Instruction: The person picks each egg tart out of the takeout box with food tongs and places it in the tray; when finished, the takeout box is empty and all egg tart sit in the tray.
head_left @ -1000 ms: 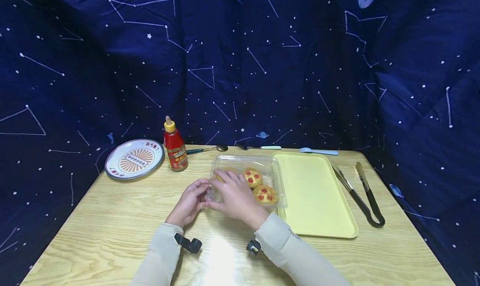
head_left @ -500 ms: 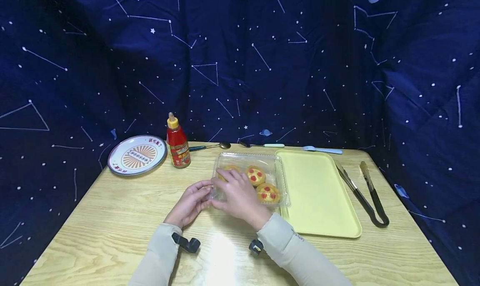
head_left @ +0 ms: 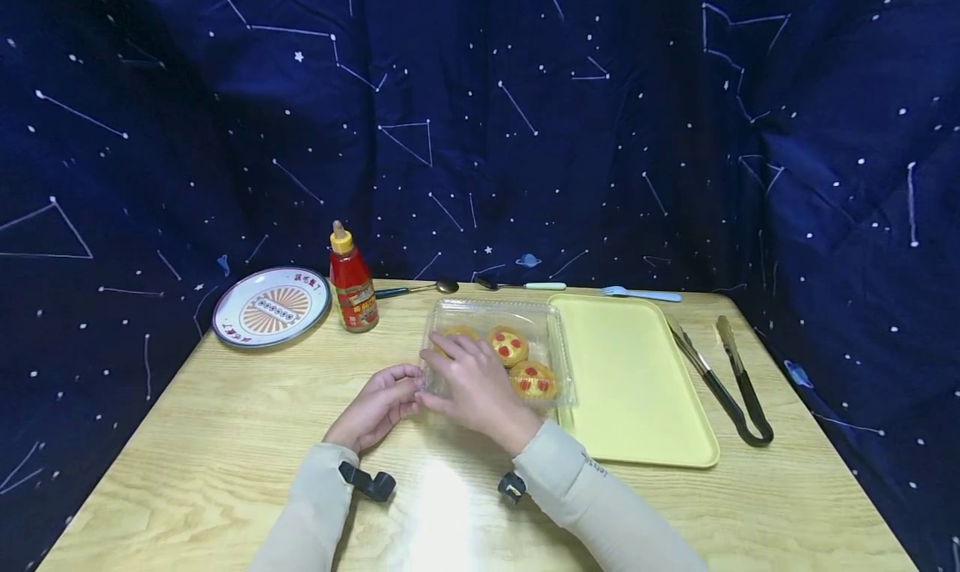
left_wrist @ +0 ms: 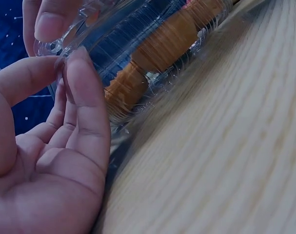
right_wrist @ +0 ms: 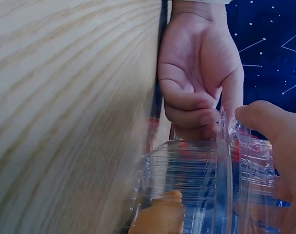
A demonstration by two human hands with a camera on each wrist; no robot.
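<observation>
Head view: clear clamshell box of tarts, lid not yet raised, directly ahead of both hands; left hand pinching its near-left corner rim, right hand gripping the lid edge.

both arms wear long, pale beige sleeves reaching the wrists. a small black camera mount is strapped under each wrist. the hands are bare, with short, unpainted nails.
</observation>
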